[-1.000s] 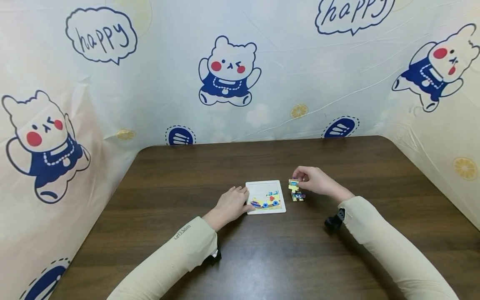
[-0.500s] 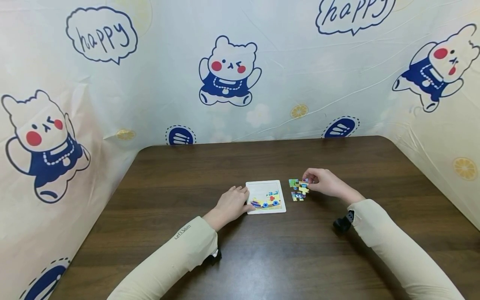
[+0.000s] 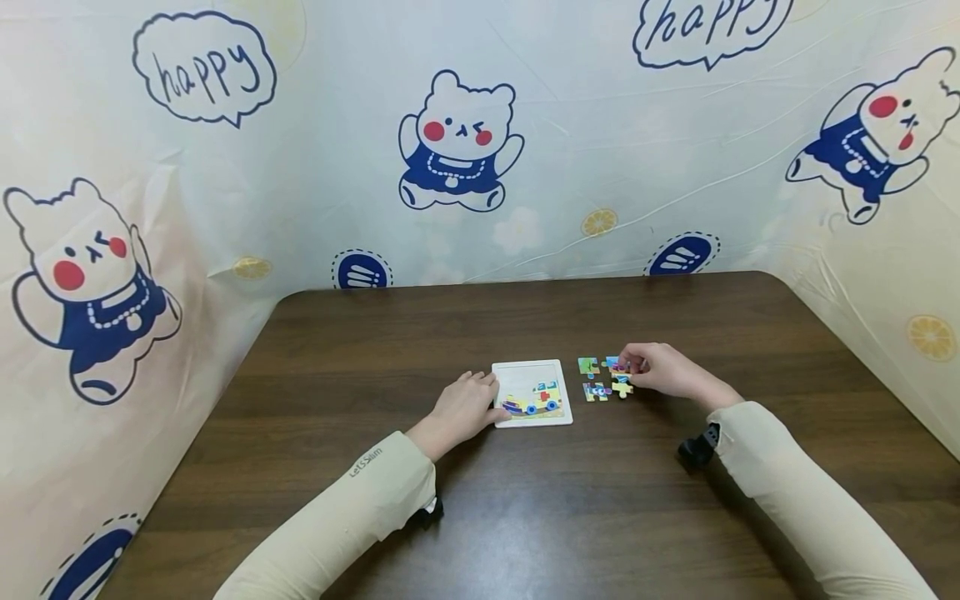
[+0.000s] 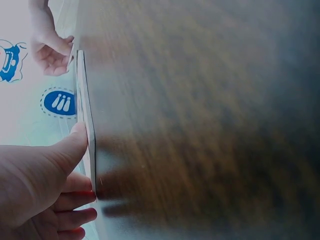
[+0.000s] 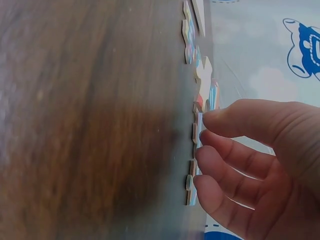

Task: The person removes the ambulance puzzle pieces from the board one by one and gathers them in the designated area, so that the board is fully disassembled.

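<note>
The puzzle pieces are now spread wider beside the frame, hence more easily told apart, which is touched by the relaxed left hand, while any pinch by the right hand cannot be made out.

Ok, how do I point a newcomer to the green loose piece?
On the brown table, find the white-framed puzzle board that the left hand touches. Just right of it lie a few loose jigsaw pieces, with the right hand at their other side. The green piece sits at their far left corner, mostly green where its neighbours look mainly blue or yellow.
</note>
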Demonstrator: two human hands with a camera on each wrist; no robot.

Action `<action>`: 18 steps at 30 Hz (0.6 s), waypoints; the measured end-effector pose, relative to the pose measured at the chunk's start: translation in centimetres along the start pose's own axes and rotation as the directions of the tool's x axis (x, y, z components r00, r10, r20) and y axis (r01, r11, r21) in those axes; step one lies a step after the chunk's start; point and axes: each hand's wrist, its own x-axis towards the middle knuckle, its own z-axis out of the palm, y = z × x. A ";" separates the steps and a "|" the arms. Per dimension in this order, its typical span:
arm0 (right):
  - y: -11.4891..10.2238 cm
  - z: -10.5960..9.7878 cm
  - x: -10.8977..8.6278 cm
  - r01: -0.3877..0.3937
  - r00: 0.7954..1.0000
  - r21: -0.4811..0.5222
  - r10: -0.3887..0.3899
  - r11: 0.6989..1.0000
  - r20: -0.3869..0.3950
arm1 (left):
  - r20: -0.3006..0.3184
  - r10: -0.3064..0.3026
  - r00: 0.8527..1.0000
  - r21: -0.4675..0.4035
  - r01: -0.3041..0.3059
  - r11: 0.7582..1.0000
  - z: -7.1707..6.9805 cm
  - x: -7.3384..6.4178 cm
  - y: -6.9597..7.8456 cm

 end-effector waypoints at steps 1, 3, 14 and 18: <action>0.0 -0.1 -0.1 -0.005 1.000 -0.001 0.005 1.000 0.008 | 0.000 0.000 1.000 0.001 0.000 1.000 0.0 0.0 0.0; 0.0 -0.2 -0.2 -0.015 1.000 -0.005 0.016 1.000 0.023 | -0.002 0.000 1.000 0.003 0.000 1.000 -0.1 0.0 0.0; 0.1 -0.1 -0.3 0.017 0.999 -0.031 -0.016 0.999 0.040 | -0.034 0.022 0.999 0.026 -0.021 0.999 -0.1 -0.1 0.1; 0.2 -0.2 -0.3 0.009 0.999 -0.034 -0.008 0.999 0.049 | -0.024 0.013 1.000 0.030 -0.013 0.999 0.0 -0.1 0.1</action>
